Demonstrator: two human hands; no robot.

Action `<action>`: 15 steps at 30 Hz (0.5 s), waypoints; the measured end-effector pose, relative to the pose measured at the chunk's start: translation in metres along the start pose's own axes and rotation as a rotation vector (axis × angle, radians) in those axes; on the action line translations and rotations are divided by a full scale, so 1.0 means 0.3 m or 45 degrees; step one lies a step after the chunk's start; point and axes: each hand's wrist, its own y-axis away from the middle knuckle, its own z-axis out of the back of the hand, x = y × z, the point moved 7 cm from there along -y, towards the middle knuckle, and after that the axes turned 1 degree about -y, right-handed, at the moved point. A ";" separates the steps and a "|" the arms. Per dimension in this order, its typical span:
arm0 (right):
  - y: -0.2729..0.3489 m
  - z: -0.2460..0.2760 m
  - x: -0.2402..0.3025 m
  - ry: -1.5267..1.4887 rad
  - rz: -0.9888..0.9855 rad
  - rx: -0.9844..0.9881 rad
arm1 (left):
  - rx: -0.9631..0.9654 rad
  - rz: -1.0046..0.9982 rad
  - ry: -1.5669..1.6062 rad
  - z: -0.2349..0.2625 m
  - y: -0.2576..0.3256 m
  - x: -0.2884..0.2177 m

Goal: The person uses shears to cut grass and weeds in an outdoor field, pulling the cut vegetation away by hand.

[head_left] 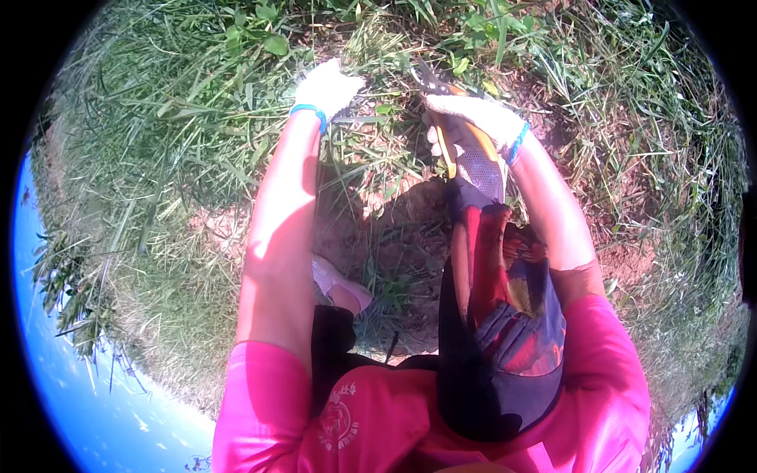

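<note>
My right hand [493, 118], in a white glove with a blue cuff, is wrapped round pruning shears [446, 148] with yellow-orange handles. Their dark metal blades point away from me, among the grass stems. To the left, my left hand [330, 88], gloved the same way, is closed low in the grass [378, 63]. Its fingers curl out of sight and the glove is washed out by sun, so what it grips cannot be made out. A gap of trampled stems and bare soil lies between the two hands.
Dense green grass [181, 118] and weeds surround me on a slope of reddish soil [631, 264]. My knee in dark patterned cloth [512, 315] rises below the right hand. A light-coloured shoe [339, 285] is planted on the ground between my arms.
</note>
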 end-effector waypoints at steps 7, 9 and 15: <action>-0.114 0.010 0.079 0.181 -0.010 -0.053 | 0.004 0.267 0.936 -0.106 0.067 0.017; -0.148 -0.020 0.130 0.327 -0.070 -0.096 | -0.097 0.383 0.603 -0.144 0.054 0.067; -0.196 -0.040 0.198 0.392 0.159 -0.060 | -0.201 0.259 0.431 -0.140 0.103 -0.017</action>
